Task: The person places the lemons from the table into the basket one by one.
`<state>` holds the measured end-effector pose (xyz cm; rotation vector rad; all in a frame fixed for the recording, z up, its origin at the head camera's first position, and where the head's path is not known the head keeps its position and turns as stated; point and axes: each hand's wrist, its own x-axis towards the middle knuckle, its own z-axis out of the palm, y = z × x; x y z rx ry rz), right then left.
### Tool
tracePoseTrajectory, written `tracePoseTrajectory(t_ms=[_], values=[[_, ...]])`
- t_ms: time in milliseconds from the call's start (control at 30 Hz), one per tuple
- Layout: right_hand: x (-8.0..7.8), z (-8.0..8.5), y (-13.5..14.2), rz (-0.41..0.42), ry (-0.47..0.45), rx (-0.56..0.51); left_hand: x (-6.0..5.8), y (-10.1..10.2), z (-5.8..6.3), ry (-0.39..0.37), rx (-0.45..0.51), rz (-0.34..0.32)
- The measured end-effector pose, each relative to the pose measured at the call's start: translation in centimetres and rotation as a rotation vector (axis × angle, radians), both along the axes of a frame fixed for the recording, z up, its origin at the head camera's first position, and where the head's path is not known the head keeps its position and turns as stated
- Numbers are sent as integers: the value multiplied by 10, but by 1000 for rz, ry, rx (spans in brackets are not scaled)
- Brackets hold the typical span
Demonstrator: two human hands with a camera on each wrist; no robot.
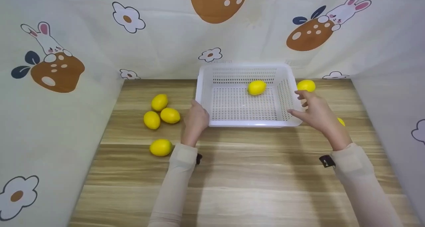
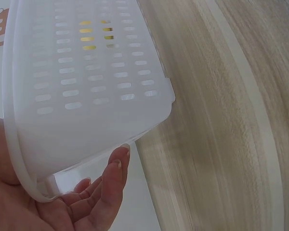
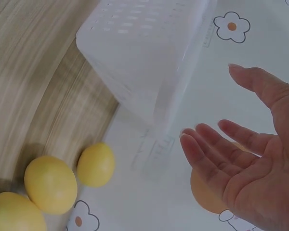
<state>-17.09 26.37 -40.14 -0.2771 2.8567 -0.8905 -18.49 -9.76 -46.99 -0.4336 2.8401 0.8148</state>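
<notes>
A white perforated plastic basket (image 1: 244, 123) stands toward the back of the table, with a yellow lemon (image 1: 257, 87) inside it. My left hand (image 1: 196, 118) grips the basket's left front corner; in the left wrist view its fingers (image 2: 116, 171) curl below the rim. Beside the right rim is my right hand (image 1: 315, 112), fingers spread and nothing held. The right wrist view shows this hand (image 3: 250, 163) apart from the basket (image 3: 135, 62). A second lemon (image 1: 306, 85) lies behind the right hand, and another lemon (image 1: 341, 122) is mostly hidden by it.
Several lemons (image 1: 160, 147) lie on the wooden table (image 1: 245, 187) left of the left hand. Three lemons show in the right wrist view, the nearest whole lemon (image 3: 50, 184) among them. A cloth backdrop (image 1: 166, 37) with printed rabbits and flowers encloses the table's back and sides.
</notes>
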Motion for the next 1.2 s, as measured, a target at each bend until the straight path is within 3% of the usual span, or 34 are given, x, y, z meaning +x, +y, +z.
tracePoseTrajectory(t_ms=[267,500,1200], values=[[8,-5,6,8,62,-28,1,0,0,3,-13,-10],[14,-10,11,15,102,-58,2,-1,0,-1,50,1],[25,-17,21,-20,64,-24,1,0,0,-14,13,8]])
